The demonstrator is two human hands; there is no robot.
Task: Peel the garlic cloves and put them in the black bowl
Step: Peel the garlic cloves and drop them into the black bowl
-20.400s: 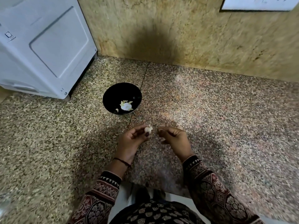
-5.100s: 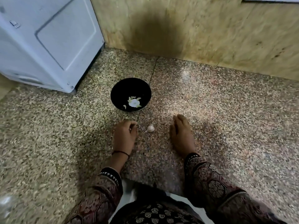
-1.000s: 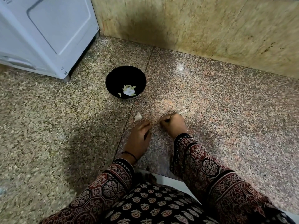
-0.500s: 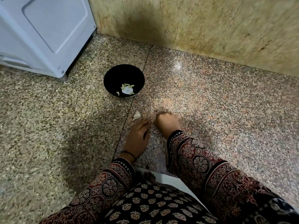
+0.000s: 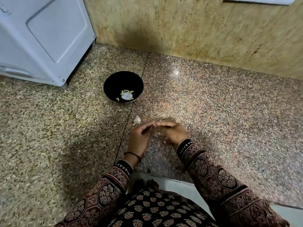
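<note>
A single garlic clove (image 5: 137, 120), skin seemingly on, lies on the speckled stone floor (image 5: 213, 112) just beyond a person's fingertips and short of the black bowl (image 5: 114, 79); it looks parked there within easy reach, waiting its turn. Just behind it the left hand (image 5: 141, 136) and right hand (image 5: 173, 133) meet tip to tip a little above the floor; the left's thumb and fingers are drawn close, as in a pinch, though what sits between them, if anything, cannot be told through the blur; the right's fingers lie straight and together, thumb tucked lower, nothing visible in its hold. The pose suggests working at something small, or rubbing off scraps of skin. The bowl stands upright farther out, near enough for a short reach; a white piece and pale slivers (image 5: 126, 95) rest at its bottom, so the job appears partly done with this clove outstanding. Patterned sleeves (image 5: 213, 176) frame the scene; a white appliance (image 5: 44, 35) stands at far left against a tan stone wall (image 5: 180, 27).
</note>
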